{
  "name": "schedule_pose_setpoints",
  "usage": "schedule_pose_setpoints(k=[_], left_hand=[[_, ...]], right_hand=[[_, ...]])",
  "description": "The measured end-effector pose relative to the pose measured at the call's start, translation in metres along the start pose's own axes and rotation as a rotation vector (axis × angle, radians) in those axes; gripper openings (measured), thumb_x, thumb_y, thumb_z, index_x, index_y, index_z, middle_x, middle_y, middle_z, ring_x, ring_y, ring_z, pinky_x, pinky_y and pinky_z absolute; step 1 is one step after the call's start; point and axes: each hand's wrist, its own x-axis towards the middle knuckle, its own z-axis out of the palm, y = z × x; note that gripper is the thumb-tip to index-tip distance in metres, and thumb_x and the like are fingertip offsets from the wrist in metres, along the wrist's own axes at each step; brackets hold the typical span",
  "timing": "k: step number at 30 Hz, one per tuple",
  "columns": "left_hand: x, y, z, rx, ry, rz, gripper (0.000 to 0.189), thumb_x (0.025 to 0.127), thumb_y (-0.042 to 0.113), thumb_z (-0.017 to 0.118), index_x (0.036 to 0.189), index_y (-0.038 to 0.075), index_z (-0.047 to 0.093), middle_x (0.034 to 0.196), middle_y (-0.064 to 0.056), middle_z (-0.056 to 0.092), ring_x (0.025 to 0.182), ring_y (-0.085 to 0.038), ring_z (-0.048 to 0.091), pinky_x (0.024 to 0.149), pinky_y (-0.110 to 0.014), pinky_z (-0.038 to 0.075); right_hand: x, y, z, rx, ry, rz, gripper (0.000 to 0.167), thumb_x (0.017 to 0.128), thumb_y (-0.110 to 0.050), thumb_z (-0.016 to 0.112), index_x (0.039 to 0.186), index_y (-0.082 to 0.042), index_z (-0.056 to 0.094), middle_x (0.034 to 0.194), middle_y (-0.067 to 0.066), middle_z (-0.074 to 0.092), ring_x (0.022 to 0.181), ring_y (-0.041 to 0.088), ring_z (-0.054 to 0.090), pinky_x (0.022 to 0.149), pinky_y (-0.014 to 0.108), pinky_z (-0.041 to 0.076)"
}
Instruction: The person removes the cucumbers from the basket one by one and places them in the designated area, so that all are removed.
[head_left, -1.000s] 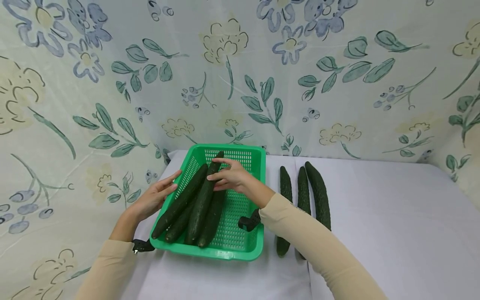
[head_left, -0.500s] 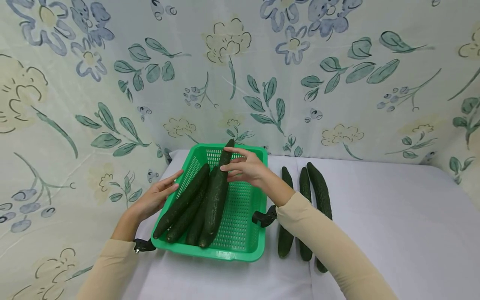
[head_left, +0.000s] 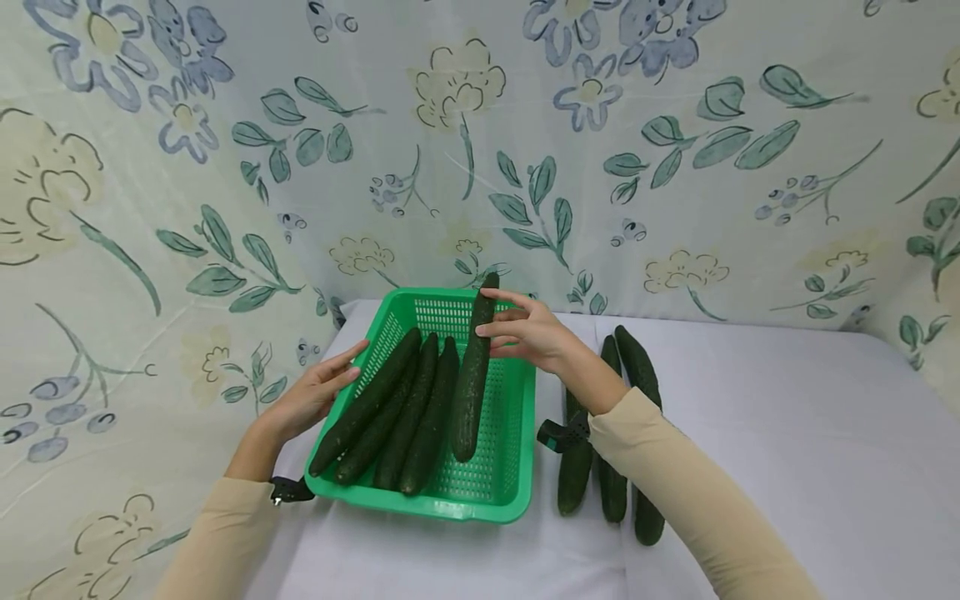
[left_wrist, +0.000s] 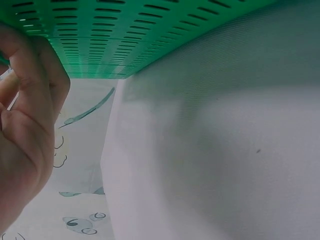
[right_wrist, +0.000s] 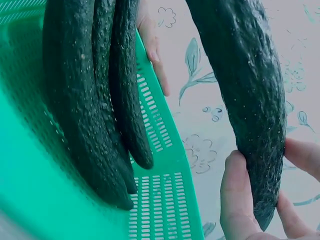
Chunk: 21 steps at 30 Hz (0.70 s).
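Note:
My right hand (head_left: 528, 333) grips a long dark green cucumber (head_left: 472, 392) near its far end. In the right wrist view, thumb and fingers pinch this cucumber (right_wrist: 250, 90) from both sides. It hangs tilted over the right half of a green plastic basket (head_left: 521, 433), its near end pointing down into it. Several more cucumbers (head_left: 367, 408) lie side by side in the left half. My left hand (head_left: 311, 396) holds the basket's left rim. In the left wrist view, that hand's bent fingers (left_wrist: 37, 75) are against the perforated wall (left_wrist: 110, 35).
Three cucumbers (head_left: 611, 450) lie on the white-covered table (head_left: 765, 433) right of the basket, partly hidden by my right forearm. Behind the table hangs a floral-patterned cloth (head_left: 450, 167). Each wrist wears a small black camera (head_left: 562, 433).
My right hand has lifted a cucumber off the others and carried it rightward, apart from the row in the basket. The left hand has stayed at the rim.

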Motion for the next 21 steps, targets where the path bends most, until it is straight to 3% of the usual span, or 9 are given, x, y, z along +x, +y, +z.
schedule_pose_setpoints(k=[10,21], left_hand=[[0.001,-0.001,0.0,-0.019,0.003,-0.003,0.057,0.109,0.026,0.045,0.161,0.023,0.022,0.159,-0.018,0.02,0.046,-0.012,0.021,0.048,-0.033,0.026],[0.002,-0.002,-0.001,-0.019,0.001,0.004,0.057,0.109,0.025,0.045,0.161,0.022,0.023,0.161,-0.015,0.02,0.044,-0.012,0.022,0.045,-0.029,0.029]], right_hand=[[-0.018,-0.005,-0.022,-0.062,-0.007,-0.014,0.07,0.093,0.006,0.065,0.154,-0.018,0.04,0.117,0.012,0.044,0.075,0.022,0.058,0.075,0.039,0.054],[-0.045,-0.001,-0.046,-0.116,-0.006,-0.017,0.071,0.094,0.003,0.065,0.156,-0.017,0.037,0.117,0.014,0.043,0.08,0.022,0.058,0.078,0.039,0.054]])
